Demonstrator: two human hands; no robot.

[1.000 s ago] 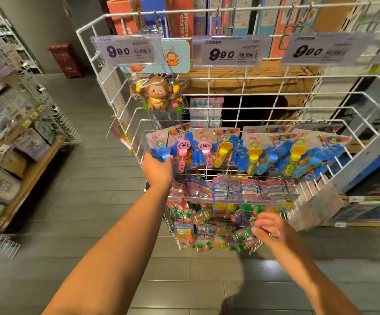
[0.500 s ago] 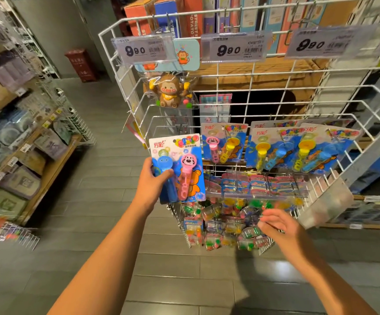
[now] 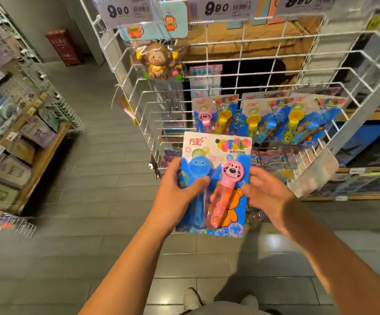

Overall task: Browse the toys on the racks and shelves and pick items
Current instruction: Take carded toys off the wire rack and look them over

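You have one item off the rack and in hand: a carded bubble-wand pack [image 3: 215,185], blue backing, a blue wand on its left half and a pink dog-faced wand on its right. It sits at the centre of your view, face toward you, in front of the white wire rack [image 3: 248,71].

Your left hand [image 3: 175,196] grips the pack's left edge, thumb curled across the front over the blue wand, fingers hidden behind the card. Your right hand [image 3: 268,192] is at the pack's 3 o'clock with fingers spread and relaxed; the fingertips reach the right edge near the pink wand, but I cannot tell whether they press it or just hover.

From the pack, more bubble-wand packs [image 3: 270,119] of the same kind hang at 1 o'clock on the rack's hooks. A bagged monkey toy [image 3: 158,61] hangs at 11 o'clock under a 9.90 price tag [image 3: 125,10]. Smaller packets on the lower hooks sit behind the pack and your right hand, mostly covered. A wooden shelf [image 3: 36,155] of other goods runs along the aisle at 9 o'clock.

This looks like the inspection step: picked, not yet decided. Next, settle your right hand on the free edge so the card stops flexing, tilt it to read it, then either keep it or thread its hang-hole back onto the empty hook at 12 o'clock.
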